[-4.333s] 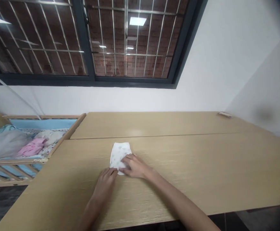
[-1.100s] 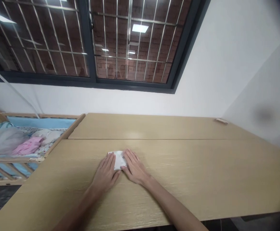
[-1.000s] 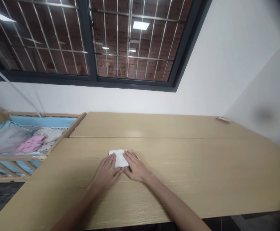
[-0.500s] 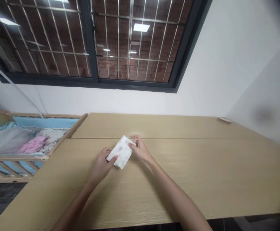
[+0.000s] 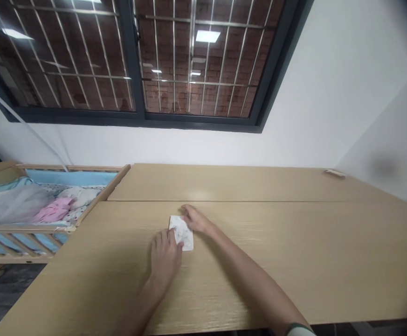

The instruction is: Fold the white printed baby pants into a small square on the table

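Note:
A small white packet [image 5: 184, 234] with faint grey print, which looks like a pack of tissues, is at or just above the wooden tabletop, left of the middle. My left hand [image 5: 165, 253] grips its lower left side, fingers along the left edge and thumb near the bottom. At the top right corner, my right hand [image 5: 195, 220] pinches the packet, its fingertips bent inward and partly hidden. Both hands are closed on the packet. Its underside is out of sight.
The pale wooden table [image 5: 276, 252] has a seam running across it. On the left stands a wooden cot [image 5: 100, 195] with blue lining and a pink cloth [image 5: 54, 210]. A small flat object [image 5: 335, 173] lies at the far right. Behind is a barred window [image 5: 196, 122].
The packet has turned more upright in view and come lower, closer to the tabletop. My left hand has swung round to point away from me; my right hand has shifted slightly down and left.

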`<state>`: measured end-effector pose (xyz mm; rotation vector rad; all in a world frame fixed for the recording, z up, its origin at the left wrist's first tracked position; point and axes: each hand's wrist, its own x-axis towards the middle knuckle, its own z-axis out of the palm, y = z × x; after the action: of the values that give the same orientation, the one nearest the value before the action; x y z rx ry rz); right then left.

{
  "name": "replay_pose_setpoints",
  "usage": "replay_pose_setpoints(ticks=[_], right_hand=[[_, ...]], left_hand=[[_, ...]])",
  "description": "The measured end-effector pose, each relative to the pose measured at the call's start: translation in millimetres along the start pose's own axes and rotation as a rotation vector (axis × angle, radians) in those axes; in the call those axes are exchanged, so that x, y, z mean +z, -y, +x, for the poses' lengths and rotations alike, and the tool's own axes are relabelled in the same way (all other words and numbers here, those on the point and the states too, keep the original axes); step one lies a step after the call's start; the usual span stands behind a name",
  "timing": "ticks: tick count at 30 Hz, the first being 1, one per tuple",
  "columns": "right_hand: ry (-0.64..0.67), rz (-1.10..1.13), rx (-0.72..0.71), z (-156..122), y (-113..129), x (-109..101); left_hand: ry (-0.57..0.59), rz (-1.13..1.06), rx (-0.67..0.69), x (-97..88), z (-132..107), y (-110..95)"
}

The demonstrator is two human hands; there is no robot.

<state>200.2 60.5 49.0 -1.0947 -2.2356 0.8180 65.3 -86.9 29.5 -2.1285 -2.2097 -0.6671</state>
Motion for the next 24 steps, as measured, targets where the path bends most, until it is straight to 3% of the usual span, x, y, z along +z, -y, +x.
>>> replay_pose_setpoints(ticks=[3,6,11,15,20,24], right_hand=[[0.069,-0.177,-0.242,-20,25,2],[0.265,-0.248,-0.444,-47,44,12],[0.478,-0.216,-0.386,-66,43,25],[0.471,-0.243,-0.323,-43,20,16],[0.323,-0.311,-0.283,1,-17,2],[0.272,-0.34,-0.27,9,-31,3]], left_hand=[[-0.167,0.015,0.164,18.7,-24,-12],[-0.156,0.032,0.201,38.3,-46,-20],[-0.102,0.073,0.204,44.0,-56,-22],[-0.134,0.03,0.169,41.9,-52,-19],[-0.196,-0.016,0.195,49.4,-51,-19],[-0.178,-0.019,0.186,51.1,-52,-19]])
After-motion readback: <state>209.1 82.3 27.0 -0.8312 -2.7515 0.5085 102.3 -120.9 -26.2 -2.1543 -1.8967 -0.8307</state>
